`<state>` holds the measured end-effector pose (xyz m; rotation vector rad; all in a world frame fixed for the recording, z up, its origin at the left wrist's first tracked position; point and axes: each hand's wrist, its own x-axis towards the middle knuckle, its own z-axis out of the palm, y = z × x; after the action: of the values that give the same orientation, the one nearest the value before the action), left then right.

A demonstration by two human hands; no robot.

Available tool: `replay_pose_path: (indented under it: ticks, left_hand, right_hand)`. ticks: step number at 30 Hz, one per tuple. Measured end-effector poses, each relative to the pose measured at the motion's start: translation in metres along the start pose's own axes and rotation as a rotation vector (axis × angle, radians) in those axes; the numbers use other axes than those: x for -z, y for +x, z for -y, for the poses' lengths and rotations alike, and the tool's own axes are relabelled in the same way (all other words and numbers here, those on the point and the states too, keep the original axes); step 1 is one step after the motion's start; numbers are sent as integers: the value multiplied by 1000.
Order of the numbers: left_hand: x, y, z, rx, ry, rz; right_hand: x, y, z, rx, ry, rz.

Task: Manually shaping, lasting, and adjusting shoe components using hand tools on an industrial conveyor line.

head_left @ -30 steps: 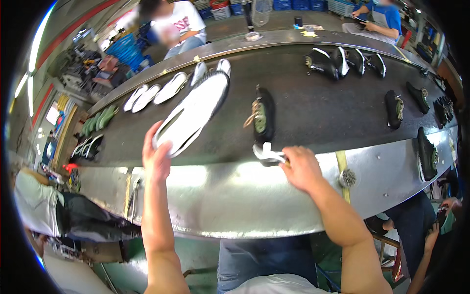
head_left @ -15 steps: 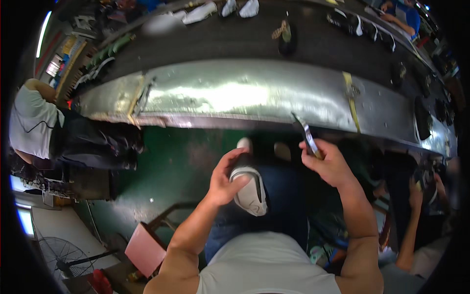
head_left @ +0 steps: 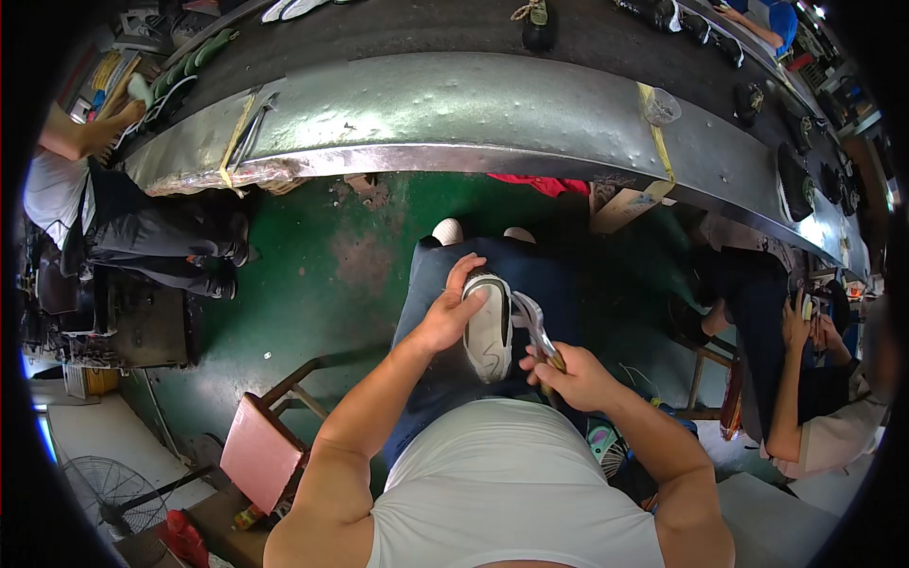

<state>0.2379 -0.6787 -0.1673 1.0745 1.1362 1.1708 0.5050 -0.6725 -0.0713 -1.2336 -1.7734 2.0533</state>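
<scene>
White shoe [head_left: 490,346] over the lap [head_left: 544,275], metal tool [head_left: 535,331] right by it

So the shoe was up off the worktop [head_left: 398,99] altogether, held above the lap, out past the middle of the near edge. The left hand [head_left: 456,308] had a firm grasp on it, thumb across the pale face and fingers round the far end, the one with the dark band. That banded end pointed toward the worktop, the other one back at the body.

The right hand [head_left: 573,377] was clenched round the tool's handle, with the curved metal head just beside the shoe's right side. Couldn't tell if it was actually touching.

On the worktop, a clear cup [head_left: 661,106] stood on the metal strip along the near edge, right of the middle, by some yellow tape [head_left: 655,133]. A long hand tool [head_left: 251,128] lay toward the near left corner. One dark shoe [head_left: 538,26] sat farther in, past the strip, and another black shoe [head_left: 793,182] was by the right end of the near edge.
</scene>
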Motion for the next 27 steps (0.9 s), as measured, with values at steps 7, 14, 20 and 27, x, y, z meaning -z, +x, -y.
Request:
replay_pose_path:
  ticks: [7, 14, 20, 27]
  left_hand:
    - [1, -7, -40, 149, 127, 87]
    - [7, -12, -17, 157, 95, -79]
    - [11, -4, 6, 61, 13, -179]
    - [17, 6, 11, 108, -163, -153]
  right_hand:
    - [14, 46, 32, -337, 368, 304]
    - [6, 75, 21, -173, -211, 236]
    - [-17, 94, -33, 179, -527, -103]
    - [-26, 108, -56, 324, -546, -283]
